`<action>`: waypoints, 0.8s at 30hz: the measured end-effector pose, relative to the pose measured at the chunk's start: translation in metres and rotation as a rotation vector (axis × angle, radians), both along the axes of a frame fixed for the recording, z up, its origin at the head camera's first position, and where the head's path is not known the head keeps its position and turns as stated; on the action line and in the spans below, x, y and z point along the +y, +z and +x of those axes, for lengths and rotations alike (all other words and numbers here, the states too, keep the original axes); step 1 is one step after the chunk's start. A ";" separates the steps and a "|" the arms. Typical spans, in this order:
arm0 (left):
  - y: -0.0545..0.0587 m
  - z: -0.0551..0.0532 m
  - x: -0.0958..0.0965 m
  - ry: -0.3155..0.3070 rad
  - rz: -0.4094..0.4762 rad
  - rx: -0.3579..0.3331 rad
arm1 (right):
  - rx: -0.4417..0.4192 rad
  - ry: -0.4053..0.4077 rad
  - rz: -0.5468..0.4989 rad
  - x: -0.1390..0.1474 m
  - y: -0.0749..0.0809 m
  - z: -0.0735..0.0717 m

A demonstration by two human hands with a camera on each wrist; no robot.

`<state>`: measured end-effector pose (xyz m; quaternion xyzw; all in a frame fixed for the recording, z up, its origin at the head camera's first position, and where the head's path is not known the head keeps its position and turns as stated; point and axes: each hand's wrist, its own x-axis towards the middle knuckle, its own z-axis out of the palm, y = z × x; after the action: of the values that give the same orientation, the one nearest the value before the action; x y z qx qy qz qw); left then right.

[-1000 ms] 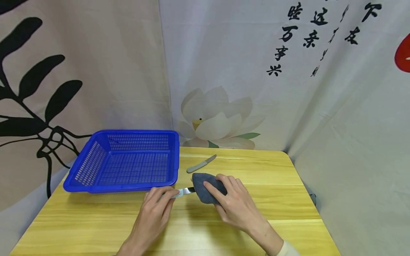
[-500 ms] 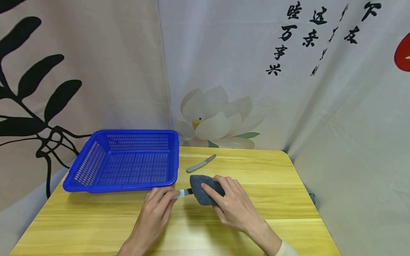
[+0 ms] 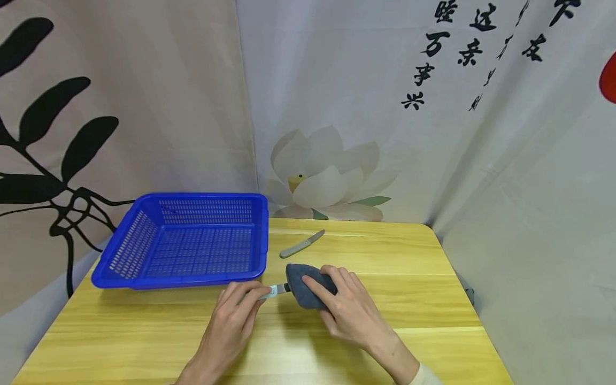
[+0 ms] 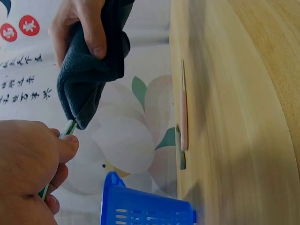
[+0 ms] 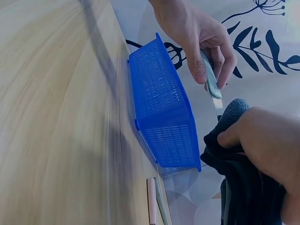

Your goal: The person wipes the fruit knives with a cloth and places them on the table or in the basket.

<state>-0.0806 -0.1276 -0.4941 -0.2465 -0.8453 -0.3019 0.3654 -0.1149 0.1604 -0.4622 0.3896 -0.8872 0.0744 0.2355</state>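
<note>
The knife is held in the left grip; the cloth, held in the right grip, has been slid handleward, so less blade shows.

Black Chinese characters on pale curtain, including 万, 亲, 兴

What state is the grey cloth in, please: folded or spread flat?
Folded: the cloth shows layered folds in the left wrist view, bunched in the right hand.
</note>
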 end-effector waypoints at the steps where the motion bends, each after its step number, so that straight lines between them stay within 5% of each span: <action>1: 0.000 0.000 0.000 0.001 -0.001 -0.012 | -0.004 -0.002 0.002 0.000 0.000 0.000; 9: -0.002 0.000 -0.002 0.016 -0.003 -0.082 | -0.032 -0.026 0.025 0.005 -0.003 -0.004; 24: 0.001 -0.002 -0.003 0.017 0.036 0.013 | 0.011 -0.106 0.045 0.021 0.003 -0.011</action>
<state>-0.0829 -0.1301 -0.4931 -0.2347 -0.8394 -0.3122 0.3779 -0.1263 0.1815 -0.4593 0.3476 -0.9068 0.0396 0.2351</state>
